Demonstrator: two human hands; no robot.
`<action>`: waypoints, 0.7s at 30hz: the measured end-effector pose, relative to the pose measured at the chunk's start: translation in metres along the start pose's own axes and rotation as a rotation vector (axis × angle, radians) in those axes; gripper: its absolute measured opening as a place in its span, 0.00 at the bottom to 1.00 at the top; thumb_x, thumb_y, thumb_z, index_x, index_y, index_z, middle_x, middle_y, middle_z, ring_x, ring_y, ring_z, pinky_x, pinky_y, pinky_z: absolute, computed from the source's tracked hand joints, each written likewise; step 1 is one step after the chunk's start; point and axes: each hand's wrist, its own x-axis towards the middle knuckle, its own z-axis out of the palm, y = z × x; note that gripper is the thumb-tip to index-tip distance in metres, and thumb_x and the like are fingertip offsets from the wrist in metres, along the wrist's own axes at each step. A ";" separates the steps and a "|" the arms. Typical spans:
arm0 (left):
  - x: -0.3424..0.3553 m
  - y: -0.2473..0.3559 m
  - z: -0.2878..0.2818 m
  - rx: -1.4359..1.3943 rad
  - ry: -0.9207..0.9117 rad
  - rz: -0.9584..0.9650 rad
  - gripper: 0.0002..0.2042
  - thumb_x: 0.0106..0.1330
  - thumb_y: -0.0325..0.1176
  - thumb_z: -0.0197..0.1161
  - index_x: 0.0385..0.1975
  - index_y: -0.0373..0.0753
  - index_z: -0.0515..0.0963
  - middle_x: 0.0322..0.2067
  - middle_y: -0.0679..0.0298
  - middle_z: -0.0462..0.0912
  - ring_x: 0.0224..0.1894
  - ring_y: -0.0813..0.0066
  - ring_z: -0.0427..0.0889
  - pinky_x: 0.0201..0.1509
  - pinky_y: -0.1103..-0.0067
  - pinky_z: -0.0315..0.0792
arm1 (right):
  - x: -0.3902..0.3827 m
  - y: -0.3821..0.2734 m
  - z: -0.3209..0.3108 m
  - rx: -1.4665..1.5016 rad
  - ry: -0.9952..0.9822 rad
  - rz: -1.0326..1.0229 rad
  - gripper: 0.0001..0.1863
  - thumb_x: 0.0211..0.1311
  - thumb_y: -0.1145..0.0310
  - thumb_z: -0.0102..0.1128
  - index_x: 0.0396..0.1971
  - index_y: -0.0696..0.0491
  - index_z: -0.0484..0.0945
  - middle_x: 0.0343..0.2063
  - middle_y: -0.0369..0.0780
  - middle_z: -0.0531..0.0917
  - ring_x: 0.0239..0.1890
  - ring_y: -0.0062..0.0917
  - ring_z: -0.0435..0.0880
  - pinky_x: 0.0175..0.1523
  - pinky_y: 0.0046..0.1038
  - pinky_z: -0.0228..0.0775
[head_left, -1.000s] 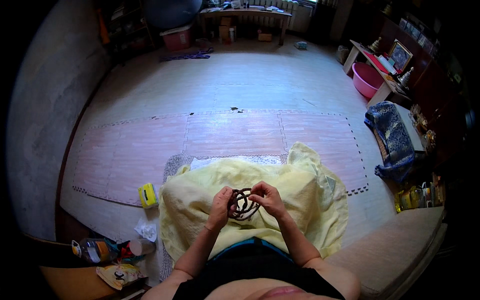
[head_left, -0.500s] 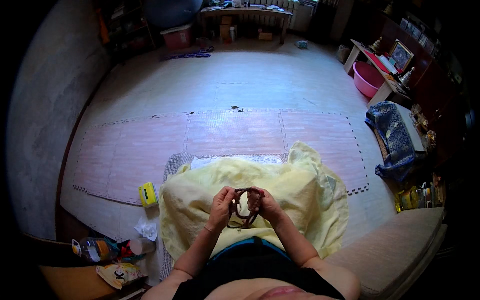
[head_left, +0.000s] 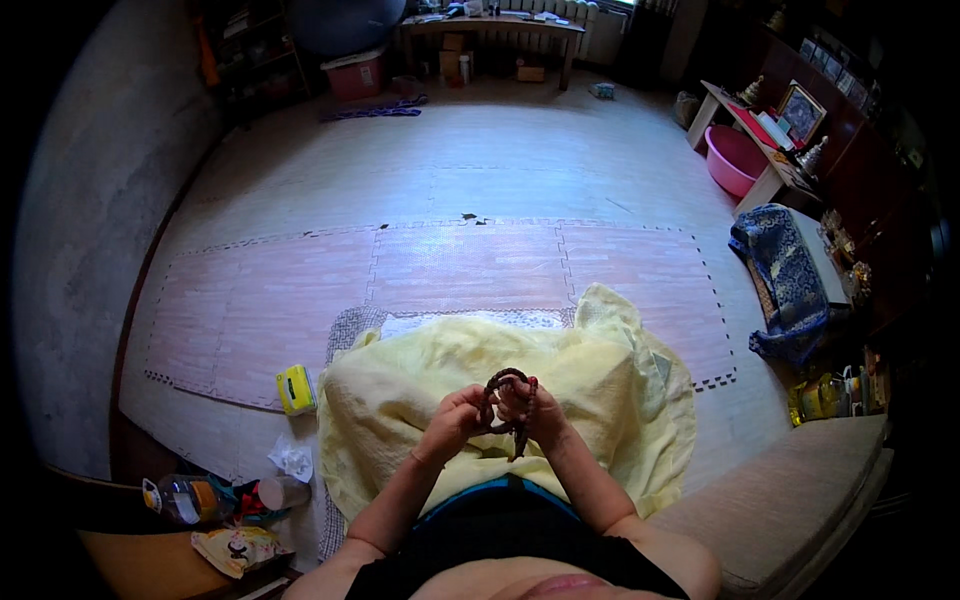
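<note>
A looped string of dark brown beads (head_left: 489, 411) hangs between my two hands, above a pale yellow blanket (head_left: 380, 400) spread over my lap. My left hand (head_left: 459, 416) pinches the left side of the loop. On the other side, my right hand (head_left: 541, 412) has its fingers closed round the beads. A bit of red shows on the string beside the right fingers. Part of the string dangles below the right hand. Some of the fingertips are hidden behind the beads.
To the left lie a yellow packet (head_left: 297, 390), crumpled white tissue (head_left: 291, 457) and a large plastic bottle (head_left: 188, 498). A brown cushioned seat (head_left: 770, 500) is at the right. Beyond stand a blue patterned cloth (head_left: 782, 270) and a pink basin (head_left: 737, 160). Interlocking foam mats (head_left: 465, 265) cover the floor ahead.
The bead loop has turned and closed up into a narrower ring, with a strand hanging lower on the right. My left hand has shifted slightly right, and my right fingers have moved into the loop.
</note>
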 end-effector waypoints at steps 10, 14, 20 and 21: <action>0.000 0.006 0.004 0.014 0.017 0.058 0.09 0.60 0.35 0.44 0.27 0.37 0.68 0.12 0.76 0.58 0.14 0.88 0.52 0.17 0.89 0.47 | 0.001 0.003 -0.008 0.026 -0.051 -0.007 0.11 0.56 0.61 0.44 0.18 0.49 0.64 0.07 0.27 0.57 0.10 0.12 0.54 0.17 0.16 0.46; 0.001 0.006 0.006 0.057 0.028 0.033 0.11 0.62 0.39 0.42 0.24 0.40 0.66 0.12 0.76 0.57 0.13 0.89 0.51 0.16 0.90 0.46 | -0.004 -0.001 0.008 0.082 0.076 0.001 0.15 0.56 0.57 0.43 0.14 0.48 0.63 0.06 0.28 0.57 0.10 0.13 0.53 0.18 0.17 0.46; 0.005 -0.008 0.003 0.095 0.056 0.079 0.15 0.62 0.43 0.42 0.17 0.42 0.63 0.12 0.76 0.58 0.14 0.89 0.53 0.16 0.89 0.48 | -0.006 0.001 0.003 0.107 -0.131 0.004 0.19 0.54 0.49 0.43 0.14 0.48 0.63 0.06 0.29 0.57 0.10 0.14 0.52 0.19 0.17 0.44; 0.005 -0.008 0.003 0.095 0.056 0.078 0.15 0.62 0.43 0.42 0.17 0.42 0.63 0.12 0.76 0.58 0.14 0.89 0.53 0.16 0.89 0.48 | -0.005 0.002 0.004 0.147 -0.171 0.026 0.20 0.54 0.48 0.41 0.14 0.47 0.63 0.05 0.28 0.57 0.09 0.13 0.51 0.19 0.16 0.44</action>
